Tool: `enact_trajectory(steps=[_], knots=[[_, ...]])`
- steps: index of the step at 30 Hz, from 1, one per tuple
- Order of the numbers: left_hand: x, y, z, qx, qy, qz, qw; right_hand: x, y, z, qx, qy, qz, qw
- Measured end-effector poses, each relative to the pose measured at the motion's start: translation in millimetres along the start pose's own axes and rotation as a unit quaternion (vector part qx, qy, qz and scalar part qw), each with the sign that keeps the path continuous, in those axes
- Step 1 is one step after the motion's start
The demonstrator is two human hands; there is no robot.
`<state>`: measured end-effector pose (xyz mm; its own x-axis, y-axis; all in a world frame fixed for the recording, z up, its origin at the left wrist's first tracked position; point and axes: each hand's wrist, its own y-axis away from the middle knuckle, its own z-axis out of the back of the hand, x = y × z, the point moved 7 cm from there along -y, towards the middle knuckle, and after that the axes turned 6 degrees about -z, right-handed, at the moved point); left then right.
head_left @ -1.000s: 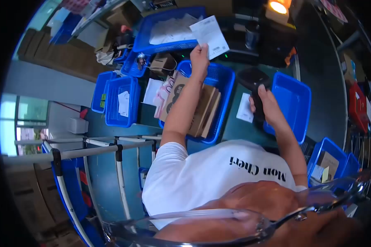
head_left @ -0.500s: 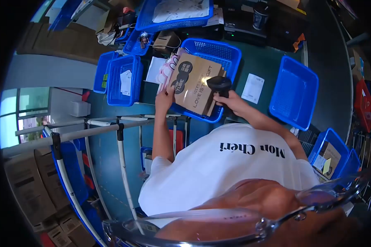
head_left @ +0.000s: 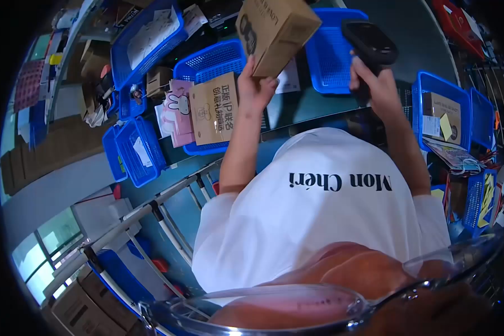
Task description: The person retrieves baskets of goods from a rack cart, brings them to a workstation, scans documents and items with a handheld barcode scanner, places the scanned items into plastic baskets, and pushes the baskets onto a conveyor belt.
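My left hand (head_left: 256, 92) grips a cardboard box (head_left: 283, 39) by its lower edge and holds it up, tilted, above the bench. In my right hand (head_left: 383, 95) is a black barcode scanner (head_left: 369, 42), raised to the right of the box. Below and left of the lifted box, a second cardboard box (head_left: 214, 112) with Chinese print lies in a blue basket (head_left: 210, 59). Pink rabbit-patterned packs (head_left: 179, 112) lie against its left side. The lifted box partly hides a white paper (head_left: 288, 78) on the bench.
Another blue basket (head_left: 333, 53) stands behind the scanner. A blue tray (head_left: 176, 42) with papers is at the upper left, with small blue bins (head_left: 137, 151) below it. At right, a blue basket (head_left: 423, 112) holds a box. White pipe railing (head_left: 123, 224) runs along the lower left.
My left hand has lifted a box out of the basket, up and to the right, uncovering another box. My right hand has moved right with the scanner. The view has turned rightward.
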<state>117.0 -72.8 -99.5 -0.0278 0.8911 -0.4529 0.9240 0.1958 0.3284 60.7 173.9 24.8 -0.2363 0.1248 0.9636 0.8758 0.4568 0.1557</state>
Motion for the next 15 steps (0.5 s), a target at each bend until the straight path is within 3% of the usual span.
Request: enact_trajectory(steps=[1,4,5,6,8,15], knots=[[21.6,-23.8,-17.8,0.084,0.054,0.042,0.994,9.8,18.4,2.5,0.021,-0.035,-0.061,0.997],[71.1,-52.9,-66.0,0.089,0.1,0.068,0.989,12.5,55.1,22.0,0.006,-0.121,-0.13,0.984],[88.2,-58.2,-74.6,0.11,0.142,0.095,0.979,14.0,61.3,31.5,-0.003,-0.124,-0.127,0.984],[98.6,-57.8,-83.9,0.075,0.111,0.066,0.989,19.3,66.3,43.4,-0.024,-0.117,-0.095,0.988],[120.4,-60.4,-91.8,0.1,0.104,0.068,0.987,28.1,73.7,67.1,-0.036,-0.135,-0.048,0.989],[156.1,-50.9,-96.7,0.124,0.072,0.035,0.989,34.9,84.4,101.3,-0.017,-0.163,-0.026,0.986]])
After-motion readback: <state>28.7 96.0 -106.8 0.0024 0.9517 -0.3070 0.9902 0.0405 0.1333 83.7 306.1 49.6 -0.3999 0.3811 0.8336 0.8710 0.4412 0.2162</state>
